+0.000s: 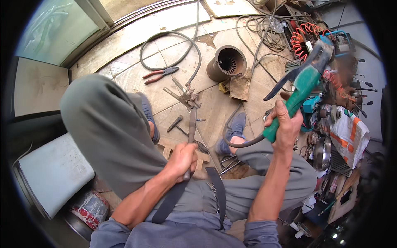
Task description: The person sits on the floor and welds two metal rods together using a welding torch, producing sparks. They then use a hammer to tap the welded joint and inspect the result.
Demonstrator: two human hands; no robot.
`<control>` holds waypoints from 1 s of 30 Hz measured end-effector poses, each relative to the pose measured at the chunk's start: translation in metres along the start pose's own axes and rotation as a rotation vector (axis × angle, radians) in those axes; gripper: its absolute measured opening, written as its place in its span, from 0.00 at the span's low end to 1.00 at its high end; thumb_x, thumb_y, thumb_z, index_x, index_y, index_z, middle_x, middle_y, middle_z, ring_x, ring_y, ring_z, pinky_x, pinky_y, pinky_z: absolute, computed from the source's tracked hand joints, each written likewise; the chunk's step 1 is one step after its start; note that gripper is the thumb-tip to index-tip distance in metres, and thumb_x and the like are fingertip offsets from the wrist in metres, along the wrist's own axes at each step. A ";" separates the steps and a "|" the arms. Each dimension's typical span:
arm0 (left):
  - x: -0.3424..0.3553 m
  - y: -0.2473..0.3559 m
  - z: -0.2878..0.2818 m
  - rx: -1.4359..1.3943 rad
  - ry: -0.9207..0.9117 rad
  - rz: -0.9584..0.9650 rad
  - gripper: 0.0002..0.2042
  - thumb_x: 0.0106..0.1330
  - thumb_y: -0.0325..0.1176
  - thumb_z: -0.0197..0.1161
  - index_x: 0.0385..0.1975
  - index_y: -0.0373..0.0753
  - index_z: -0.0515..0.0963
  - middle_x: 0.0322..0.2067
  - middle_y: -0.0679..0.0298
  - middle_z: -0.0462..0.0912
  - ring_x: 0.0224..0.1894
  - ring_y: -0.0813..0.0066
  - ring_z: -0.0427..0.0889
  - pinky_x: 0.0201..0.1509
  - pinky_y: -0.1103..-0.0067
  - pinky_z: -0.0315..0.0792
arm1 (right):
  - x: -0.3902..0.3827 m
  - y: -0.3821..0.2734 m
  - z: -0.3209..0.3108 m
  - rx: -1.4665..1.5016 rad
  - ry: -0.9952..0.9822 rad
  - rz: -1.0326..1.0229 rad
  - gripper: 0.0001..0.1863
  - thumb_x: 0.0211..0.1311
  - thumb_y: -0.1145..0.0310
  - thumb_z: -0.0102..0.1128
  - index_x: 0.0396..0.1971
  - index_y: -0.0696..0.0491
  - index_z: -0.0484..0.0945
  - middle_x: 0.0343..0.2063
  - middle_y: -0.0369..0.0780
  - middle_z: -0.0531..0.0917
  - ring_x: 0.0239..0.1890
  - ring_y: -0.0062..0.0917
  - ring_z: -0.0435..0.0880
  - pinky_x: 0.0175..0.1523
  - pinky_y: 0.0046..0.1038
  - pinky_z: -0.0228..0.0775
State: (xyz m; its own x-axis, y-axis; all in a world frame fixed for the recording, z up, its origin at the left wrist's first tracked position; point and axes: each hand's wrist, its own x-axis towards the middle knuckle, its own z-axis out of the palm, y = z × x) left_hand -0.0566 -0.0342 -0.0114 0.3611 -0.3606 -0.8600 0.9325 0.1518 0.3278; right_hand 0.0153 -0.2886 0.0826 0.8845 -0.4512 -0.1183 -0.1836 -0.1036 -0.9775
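My right hand point(285, 124) is raised and wrapped round the green body of a corded power tool point(305, 84), which looks like an angle grinder. A black curved piece sticks out from its left side, and its cord drops from the rear end. My left hand point(182, 161) is closed round a dark metal bar point(192, 124) between my knees. The bar's far end meets a metal clamp point(181, 95) on a black cable; how they join is unclear. Beside the bar lies a chipping hammer point(177, 123) with a spring handle.
Pliers with red handles point(160, 74) lie on the tiles near a looped black cable point(142, 53). A hollow metal cylinder point(226, 64) stands farther off. Tools, a coiled red hose point(300, 37) and a white sack point(349, 132) crowd the right. A paint-stained bucket point(89, 208) stands at left.
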 end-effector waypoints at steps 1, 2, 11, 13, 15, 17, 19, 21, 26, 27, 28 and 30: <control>-0.003 0.008 0.004 -0.017 0.005 0.013 0.15 0.72 0.34 0.43 0.51 0.31 0.67 0.20 0.69 0.66 0.14 0.79 0.64 0.17 0.79 0.58 | -0.017 -0.005 0.010 -0.074 0.078 0.008 0.22 0.65 0.63 0.68 0.48 0.62 0.71 0.23 0.39 0.77 0.22 0.20 0.79 0.24 0.23 0.70; -0.005 0.012 0.005 -0.048 0.011 0.013 0.15 0.72 0.34 0.43 0.51 0.31 0.67 0.20 0.69 0.66 0.14 0.79 0.64 0.17 0.79 0.58 | -0.033 -0.009 0.026 -0.081 0.144 0.024 0.19 0.64 0.64 0.69 0.44 0.61 0.72 0.23 0.37 0.77 0.23 0.20 0.79 0.24 0.23 0.68; 0.003 0.001 -0.001 -0.208 -0.046 0.024 0.09 0.72 0.33 0.47 0.40 0.32 0.68 0.19 0.68 0.68 0.13 0.78 0.65 0.13 0.78 0.56 | -0.140 0.115 0.030 -0.412 -0.011 0.209 0.10 0.58 0.71 0.69 0.33 0.61 0.80 0.21 0.37 0.81 0.25 0.19 0.75 0.36 0.29 0.71; 0.000 0.002 -0.007 -0.232 -0.062 0.013 0.09 0.73 0.33 0.47 0.41 0.33 0.69 0.19 0.69 0.68 0.13 0.79 0.65 0.12 0.78 0.56 | -0.157 0.119 0.029 -0.524 -0.007 0.134 0.11 0.56 0.71 0.69 0.33 0.60 0.77 0.21 0.46 0.82 0.25 0.32 0.82 0.36 0.35 0.73; -0.001 0.003 -0.003 -0.238 -0.037 0.016 0.08 0.73 0.33 0.47 0.39 0.33 0.68 0.18 0.69 0.68 0.13 0.79 0.65 0.12 0.78 0.56 | -0.166 0.108 0.034 -0.589 0.030 0.017 0.11 0.54 0.72 0.67 0.32 0.60 0.75 0.21 0.51 0.81 0.27 0.45 0.85 0.35 0.40 0.74; -0.001 0.004 -0.002 -0.241 -0.033 0.017 0.08 0.72 0.33 0.47 0.38 0.34 0.68 0.18 0.69 0.68 0.13 0.79 0.65 0.12 0.79 0.56 | -0.169 0.105 0.034 -0.597 0.014 -0.001 0.10 0.52 0.73 0.67 0.32 0.59 0.76 0.21 0.51 0.81 0.27 0.45 0.85 0.35 0.40 0.74; -0.002 0.006 -0.002 -0.242 -0.049 0.017 0.07 0.72 0.33 0.48 0.35 0.35 0.68 0.19 0.69 0.68 0.13 0.79 0.65 0.12 0.79 0.56 | -0.172 0.108 0.033 -0.558 0.000 0.021 0.09 0.50 0.75 0.66 0.31 0.59 0.76 0.21 0.51 0.82 0.27 0.45 0.85 0.35 0.40 0.74; 0.000 0.004 -0.003 -0.253 -0.056 0.026 0.07 0.72 0.33 0.48 0.32 0.37 0.67 0.18 0.69 0.68 0.13 0.79 0.65 0.12 0.78 0.56 | -0.170 0.115 0.032 -0.608 -0.018 0.054 0.09 0.51 0.74 0.65 0.32 0.59 0.77 0.21 0.51 0.82 0.27 0.44 0.86 0.35 0.39 0.74; -0.001 0.003 -0.003 -0.244 -0.047 0.027 0.09 0.72 0.33 0.49 0.28 0.40 0.66 0.17 0.69 0.67 0.13 0.79 0.64 0.13 0.78 0.56 | -0.161 0.121 0.038 -0.548 -0.074 0.097 0.10 0.51 0.70 0.67 0.31 0.60 0.78 0.23 0.49 0.83 0.28 0.42 0.86 0.37 0.37 0.74; -0.001 0.004 -0.004 -0.248 -0.049 0.030 0.09 0.72 0.33 0.49 0.28 0.40 0.65 0.17 0.69 0.67 0.13 0.79 0.64 0.13 0.78 0.55 | -0.161 0.121 0.041 -0.549 -0.072 0.145 0.10 0.52 0.69 0.68 0.29 0.59 0.79 0.24 0.48 0.84 0.28 0.43 0.85 0.37 0.36 0.75; -0.001 0.004 -0.004 -0.252 -0.051 0.032 0.09 0.72 0.32 0.49 0.27 0.40 0.65 0.17 0.69 0.67 0.13 0.79 0.64 0.13 0.78 0.55 | -0.158 0.127 0.039 -0.595 -0.096 0.130 0.10 0.52 0.69 0.69 0.29 0.59 0.79 0.25 0.48 0.84 0.28 0.44 0.85 0.38 0.37 0.75; -0.001 0.004 -0.005 -0.245 -0.057 0.034 0.09 0.72 0.32 0.49 0.27 0.40 0.65 0.17 0.69 0.67 0.13 0.80 0.64 0.13 0.78 0.56 | -0.154 0.140 0.036 -0.685 -0.138 0.109 0.10 0.53 0.69 0.69 0.28 0.59 0.79 0.26 0.48 0.85 0.28 0.44 0.85 0.38 0.37 0.75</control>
State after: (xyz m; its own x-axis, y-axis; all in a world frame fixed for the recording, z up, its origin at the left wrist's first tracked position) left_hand -0.0533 -0.0280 -0.0110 0.3987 -0.4021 -0.8242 0.8915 0.3807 0.2456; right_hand -0.1319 -0.2019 -0.0426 0.8839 -0.3789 -0.2741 -0.4623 -0.6195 -0.6344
